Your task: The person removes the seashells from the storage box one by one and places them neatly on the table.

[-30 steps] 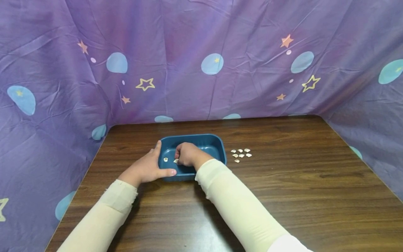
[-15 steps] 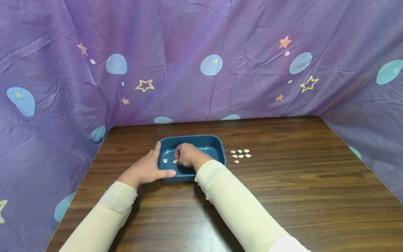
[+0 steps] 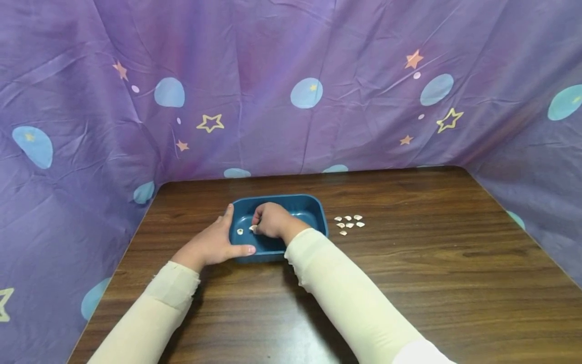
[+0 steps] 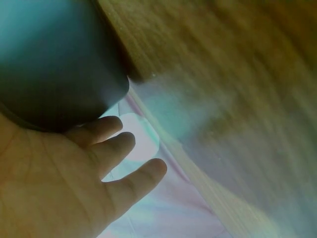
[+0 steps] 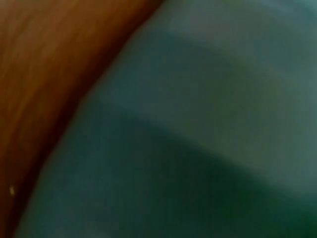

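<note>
A blue rectangular tray [image 3: 313, 202] stands on the table. My left hand [image 3: 210, 241] rests against its left end, thumb lying along the front rim. In the left wrist view the fingers [image 4: 133, 186] extend fairly straight beside the tray's dark underside [image 4: 59, 64]. Inside the tray my right hand [image 3: 274, 221] pinches a small white seashell [image 3: 253, 228] between thumb and fingers; its fingertips are partly hidden. Another shell [image 3: 240, 231] lies to the left on the tray floor. The right wrist view shows mostly blurred blue tray [image 5: 188, 124].
Several white shells [image 3: 349, 225] lie in short rows on the wooden table [image 3: 432, 253], just right of the tray. A purple curtain [image 3: 259, 126] with stars and blue spots hangs around the back and sides of the table.
My right hand has risen slightly inside the tray, with the pinched shell moving up with it. My left hand keeps its place at the tray's left end.
</note>
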Available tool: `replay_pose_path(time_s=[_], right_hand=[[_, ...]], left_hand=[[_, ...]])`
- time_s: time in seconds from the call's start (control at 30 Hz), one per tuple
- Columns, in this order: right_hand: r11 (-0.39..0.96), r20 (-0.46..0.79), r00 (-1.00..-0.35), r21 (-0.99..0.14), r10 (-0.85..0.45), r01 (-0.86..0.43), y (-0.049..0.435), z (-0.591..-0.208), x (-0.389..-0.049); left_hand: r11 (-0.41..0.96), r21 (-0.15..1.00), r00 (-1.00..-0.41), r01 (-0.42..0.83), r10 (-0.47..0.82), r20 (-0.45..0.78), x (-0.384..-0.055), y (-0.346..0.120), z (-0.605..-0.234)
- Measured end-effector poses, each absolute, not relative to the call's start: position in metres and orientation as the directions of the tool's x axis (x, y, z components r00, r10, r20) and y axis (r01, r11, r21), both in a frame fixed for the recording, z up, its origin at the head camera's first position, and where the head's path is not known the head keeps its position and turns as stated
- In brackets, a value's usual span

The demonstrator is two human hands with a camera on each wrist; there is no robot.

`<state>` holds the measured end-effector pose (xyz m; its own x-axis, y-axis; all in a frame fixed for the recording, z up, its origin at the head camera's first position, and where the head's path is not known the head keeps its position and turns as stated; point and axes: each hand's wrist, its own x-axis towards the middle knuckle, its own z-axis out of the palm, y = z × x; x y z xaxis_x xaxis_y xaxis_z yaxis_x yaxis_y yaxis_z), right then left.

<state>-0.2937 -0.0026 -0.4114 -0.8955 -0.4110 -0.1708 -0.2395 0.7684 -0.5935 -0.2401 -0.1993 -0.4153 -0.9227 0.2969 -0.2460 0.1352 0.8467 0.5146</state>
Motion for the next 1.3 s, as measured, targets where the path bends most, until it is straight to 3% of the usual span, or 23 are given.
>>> replay_pose_path(time_s=[0.47,0.9,1.3], right_hand=[[0.662,-0.035,-0.898,-0.689,-0.439,-0.297,0.009,-0.384,-0.283],[0.579,0.083,-0.898,-0.737,-0.432,-0.347,0.068,-0.358,-0.281],[0.582,0.083,-0.909,-0.744,-0.408,-0.329,0.135,-0.355,-0.283]], left_hand=[[0.848,0.507,-0.921,0.154,0.309,-0.238,-0.24,-0.198,-0.413],[0.852,0.511,-0.932,0.114,0.27,-0.242,-0.238,-0.195,-0.412],[0.857,0.504,-0.934,0.11,0.262,-0.242,-0.237,-0.195,-0.412]])
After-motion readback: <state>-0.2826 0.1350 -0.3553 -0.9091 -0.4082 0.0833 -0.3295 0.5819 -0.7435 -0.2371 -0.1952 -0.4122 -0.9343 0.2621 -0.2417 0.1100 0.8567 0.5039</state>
